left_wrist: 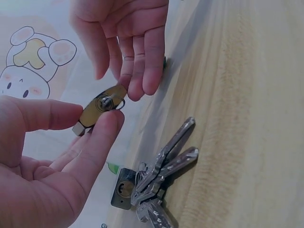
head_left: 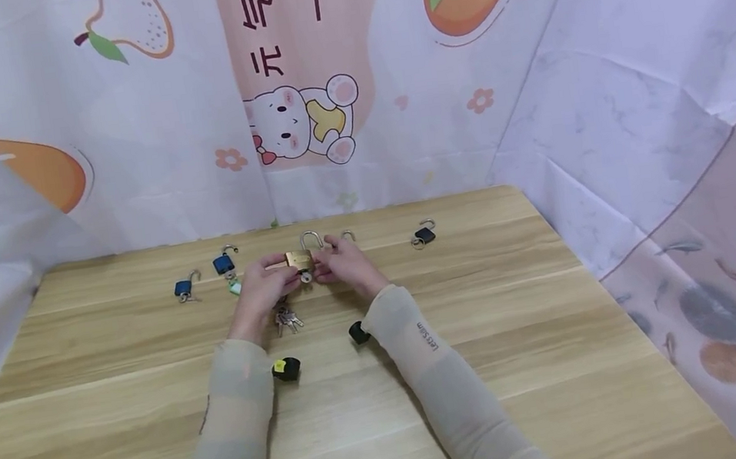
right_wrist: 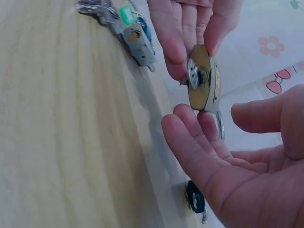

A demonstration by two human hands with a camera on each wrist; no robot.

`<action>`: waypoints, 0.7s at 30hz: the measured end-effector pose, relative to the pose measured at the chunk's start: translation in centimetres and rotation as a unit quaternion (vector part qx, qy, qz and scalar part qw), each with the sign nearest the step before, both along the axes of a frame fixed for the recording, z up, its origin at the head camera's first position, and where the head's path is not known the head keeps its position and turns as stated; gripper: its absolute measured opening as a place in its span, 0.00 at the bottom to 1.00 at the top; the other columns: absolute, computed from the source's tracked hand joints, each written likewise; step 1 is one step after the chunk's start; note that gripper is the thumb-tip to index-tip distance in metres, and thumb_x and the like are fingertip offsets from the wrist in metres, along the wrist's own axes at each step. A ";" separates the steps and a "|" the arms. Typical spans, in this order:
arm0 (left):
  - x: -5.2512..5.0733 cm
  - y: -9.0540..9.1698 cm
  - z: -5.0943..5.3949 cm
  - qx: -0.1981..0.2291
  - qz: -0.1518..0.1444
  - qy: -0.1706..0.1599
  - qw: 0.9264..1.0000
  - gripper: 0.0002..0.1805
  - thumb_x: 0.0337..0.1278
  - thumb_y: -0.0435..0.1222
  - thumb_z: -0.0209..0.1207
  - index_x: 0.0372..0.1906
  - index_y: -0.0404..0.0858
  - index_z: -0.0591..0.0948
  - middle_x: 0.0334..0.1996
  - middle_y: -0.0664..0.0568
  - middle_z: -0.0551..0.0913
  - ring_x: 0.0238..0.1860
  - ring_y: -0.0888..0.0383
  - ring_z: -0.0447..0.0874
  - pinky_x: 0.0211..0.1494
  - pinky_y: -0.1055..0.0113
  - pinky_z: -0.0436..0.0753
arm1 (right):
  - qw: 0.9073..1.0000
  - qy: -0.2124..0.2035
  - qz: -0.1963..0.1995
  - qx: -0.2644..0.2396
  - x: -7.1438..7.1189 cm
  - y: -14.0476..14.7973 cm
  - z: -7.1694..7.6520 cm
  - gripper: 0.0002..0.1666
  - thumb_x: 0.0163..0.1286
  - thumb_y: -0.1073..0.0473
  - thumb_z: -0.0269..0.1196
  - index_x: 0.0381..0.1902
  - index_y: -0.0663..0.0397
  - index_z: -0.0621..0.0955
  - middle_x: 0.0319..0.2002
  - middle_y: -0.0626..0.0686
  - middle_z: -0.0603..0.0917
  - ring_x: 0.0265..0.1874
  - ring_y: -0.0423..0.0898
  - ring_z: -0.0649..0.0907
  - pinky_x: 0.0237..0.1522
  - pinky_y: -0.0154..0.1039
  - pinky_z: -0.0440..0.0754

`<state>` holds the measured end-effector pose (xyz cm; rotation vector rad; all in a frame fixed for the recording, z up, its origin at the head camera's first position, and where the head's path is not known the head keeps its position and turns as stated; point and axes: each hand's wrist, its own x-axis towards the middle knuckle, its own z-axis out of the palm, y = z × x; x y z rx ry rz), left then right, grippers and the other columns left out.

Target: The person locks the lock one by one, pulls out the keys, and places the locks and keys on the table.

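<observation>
A brass padlock [head_left: 299, 260] is held above the table, its silver shackle [head_left: 310, 238] raised open and a key [head_left: 306, 277] in its underside. My left hand [head_left: 262, 288] pinches the padlock body by one end between thumb and fingers. At the other end is my right hand [head_left: 350, 265], its thumb spread away from loosely bent fingers. In the right wrist view those fingertips [right_wrist: 184, 114] lie at the padlock's edge; whether they touch it I cannot tell. Beneath the left hand, a bunch of keys [left_wrist: 164, 173] hangs from another padlock [left_wrist: 124, 190] on the table.
Two blue padlocks [head_left: 183, 287] with open shackles lie to the left, a green tag [head_left: 234, 286] near one. A black padlock [head_left: 424, 235] lies to the right. Another shackle [head_left: 348, 234] shows behind the right hand. A printed curtain [head_left: 402, 171] stands behind the wooden table [head_left: 532, 363].
</observation>
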<state>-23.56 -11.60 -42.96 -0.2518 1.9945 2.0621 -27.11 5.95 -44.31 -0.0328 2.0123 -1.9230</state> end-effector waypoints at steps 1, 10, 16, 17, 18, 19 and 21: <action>0.0 0.0 0.0 0.003 0.000 0.000 1.000 0.28 0.71 0.26 0.54 0.72 0.26 0.64 0.61 0.29 0.75 0.55 0.46 0.82 0.56 0.67 0.82 | 1.000 -0.002 -0.005 -0.005 -0.1 0.1 0.0 0.35 0.79 0.65 0.54 0.78 0.66 0.55 0.50 0.65 0.81 0.38 0.49 0.85 0.48 0.43 0.86; 0.0 0.4 -0.1 -0.002 -0.022 0.003 1.000 0.28 0.71 0.25 0.52 0.72 0.23 0.62 0.63 0.29 0.74 0.56 0.45 0.80 0.57 0.66 0.82 | 0.995 0.010 -0.066 -0.073 -0.8 1.3 0.4 0.24 0.80 0.66 0.53 0.70 0.68 0.69 0.61 0.71 0.76 0.52 0.58 0.83 0.55 0.46 0.83; -0.1 0.3 -0.3 -0.004 -0.035 0.011 0.999 0.25 0.73 0.26 0.52 0.70 0.21 0.65 0.64 0.29 0.72 0.59 0.43 0.80 0.58 0.65 0.81 | 0.995 0.052 -0.057 -0.059 -0.9 1.2 0.8 0.21 0.78 0.66 0.57 0.66 0.63 0.76 0.55 0.60 0.83 0.45 0.46 0.82 0.58 0.49 0.81; -0.1 0.3 -0.3 -0.004 -0.036 0.014 0.999 0.25 0.73 0.26 0.52 0.70 0.21 0.66 0.64 0.29 0.73 0.59 0.43 0.80 0.58 0.65 0.82 | 0.995 0.062 -0.054 -0.054 -0.9 1.2 0.8 0.21 0.77 0.66 0.58 0.66 0.62 0.77 0.54 0.59 0.83 0.45 0.45 0.82 0.58 0.50 0.81; 0.0 0.4 -0.3 -0.004 -0.037 0.015 0.999 0.25 0.73 0.27 0.53 0.69 0.21 0.67 0.63 0.30 0.73 0.58 0.43 0.80 0.57 0.66 0.82 | 0.995 0.073 -0.049 -0.047 -0.9 1.2 0.8 0.21 0.77 0.66 0.58 0.65 0.62 0.78 0.54 0.58 0.84 0.45 0.44 0.82 0.58 0.51 0.81; 0.0 0.4 -0.3 -0.003 -0.038 0.016 0.999 0.25 0.73 0.27 0.53 0.69 0.21 0.67 0.63 0.30 0.74 0.58 0.43 0.81 0.57 0.66 0.82 | 0.995 0.083 -0.046 -0.041 -0.9 1.2 0.8 0.20 0.77 0.66 0.58 0.65 0.61 0.79 0.54 0.57 0.84 0.46 0.44 0.82 0.58 0.52 0.80; 0.1 0.4 -0.3 -0.003 -0.040 0.018 0.999 0.24 0.73 0.27 0.54 0.68 0.21 0.68 0.62 0.30 0.74 0.57 0.43 0.81 0.56 0.66 0.83 | 0.994 0.099 -0.035 -0.032 -0.8 1.2 0.7 0.21 0.76 0.65 0.59 0.65 0.60 0.79 0.56 0.57 0.84 0.49 0.45 0.82 0.59 0.53 0.80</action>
